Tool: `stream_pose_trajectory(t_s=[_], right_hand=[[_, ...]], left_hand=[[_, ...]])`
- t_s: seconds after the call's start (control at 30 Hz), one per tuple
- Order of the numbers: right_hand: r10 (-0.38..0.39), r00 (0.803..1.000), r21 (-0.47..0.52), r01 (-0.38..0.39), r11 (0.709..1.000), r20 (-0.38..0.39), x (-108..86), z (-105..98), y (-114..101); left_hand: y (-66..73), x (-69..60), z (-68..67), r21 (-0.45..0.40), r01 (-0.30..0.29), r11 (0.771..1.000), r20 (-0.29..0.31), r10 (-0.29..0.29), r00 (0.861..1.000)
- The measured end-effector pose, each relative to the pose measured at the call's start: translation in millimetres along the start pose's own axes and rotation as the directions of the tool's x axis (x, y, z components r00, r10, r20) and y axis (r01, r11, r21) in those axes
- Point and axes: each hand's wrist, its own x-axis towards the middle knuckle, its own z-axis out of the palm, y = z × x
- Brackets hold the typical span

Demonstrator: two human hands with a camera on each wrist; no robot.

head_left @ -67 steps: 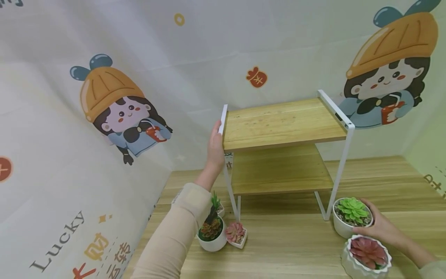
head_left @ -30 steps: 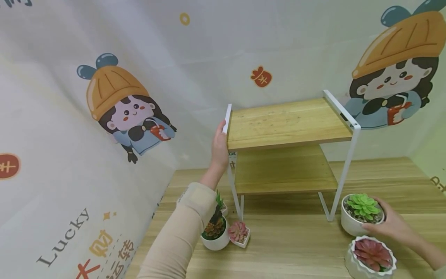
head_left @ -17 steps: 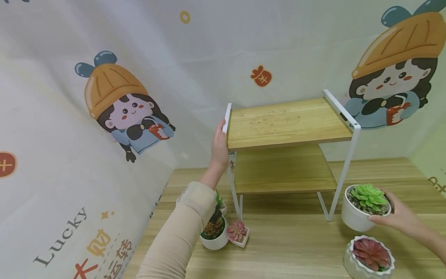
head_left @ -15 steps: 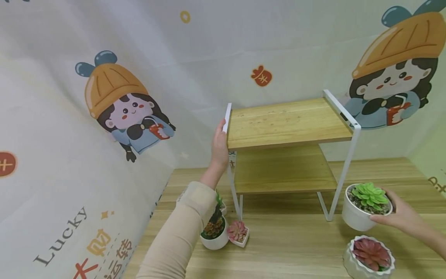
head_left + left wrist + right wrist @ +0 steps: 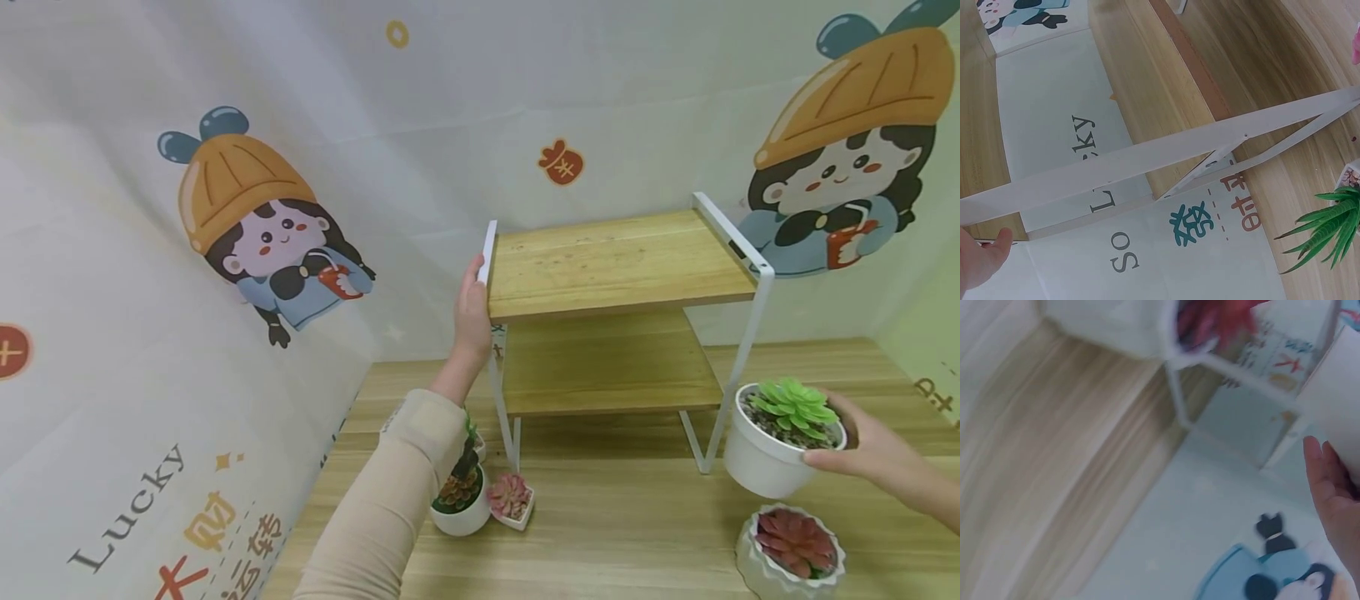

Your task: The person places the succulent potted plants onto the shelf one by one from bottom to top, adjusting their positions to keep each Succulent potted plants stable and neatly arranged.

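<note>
My left hand point(image 5: 472, 315) grips the left end of a two-tier wooden shelf point(image 5: 622, 262) with a white metal frame point(image 5: 738, 333). In the left wrist view, part of that hand point(image 5: 984, 259) shows at the shelf's edge. My right hand point(image 5: 870, 446) holds a round white pot point(image 5: 765, 458) with a green succulent point(image 5: 797, 408), raised above the table, close to the shelf's right leg. The right wrist view shows my fingers point(image 5: 1322, 472) against the white pot point(image 5: 1338, 394); its plant is out of that view.
A scalloped white pot point(image 5: 757, 562) with a red succulent point(image 5: 797, 540) stands below the held pot. At the left are a round white pot point(image 5: 460, 522), a small pot with a pink succulent point(image 5: 509, 497), and a spiky green plant point(image 5: 1325, 231). Printed cloth point(image 5: 420, 125) hangs behind.
My right hand has lifted the green succulent's pot off the table, and most recently moved it slightly left and higher, nearer the shelf. My left hand keeps its grip on the shelf.
</note>
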Motion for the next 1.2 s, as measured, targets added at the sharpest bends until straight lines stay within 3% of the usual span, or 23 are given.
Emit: stream_pose_trajectory(t_s=[0.3, 0.67, 0.87, 1.2], right_hand=[[0.069, 0.997, -0.083, -0.065, 0.994, 0.038, 16.6, 18.9, -52.7], [0.022, 0.999, -0.131, -0.016, 0.991, 0.042, 55.3, 43.0, -98.9], [0.026, 0.998, -0.085, -0.021, 0.996, 0.060, 77.3, 61.1, -113.4], [0.022, 0.994, -0.067, -0.015, 0.998, 0.105, 116.8, 92.4, -114.6]], left_hand=[[-1.0, 0.2, -0.9, -0.028, 0.015, 0.999, -0.018, -0.016, 1.000], [2.9, -0.4, -0.5, -0.037, 0.024, 0.999, -0.030, -0.025, 0.999], [3.1, -0.9, -0.3, -0.036, 0.030, 0.999, -0.030, -0.032, 0.999], [3.8, -1.9, 0.1, -0.036, 0.034, 0.999, -0.023, -0.035, 0.999]])
